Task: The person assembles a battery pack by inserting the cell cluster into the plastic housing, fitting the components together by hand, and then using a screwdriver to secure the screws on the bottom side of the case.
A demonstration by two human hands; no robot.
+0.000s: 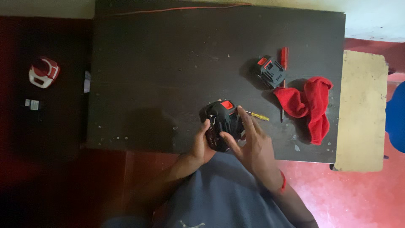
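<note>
Gripping the black battery pack at the table's near edge, your left hand's fingers wrap its left side. Your right hand lies over the right side, fingers spread narrow, fingertips pressing the casing. You look mid-way through working the housing; judging by this, the next move needs a steady hold. Both wrists angle inward from your lap. A yellow-handled screwdriver lies just right.
</note>
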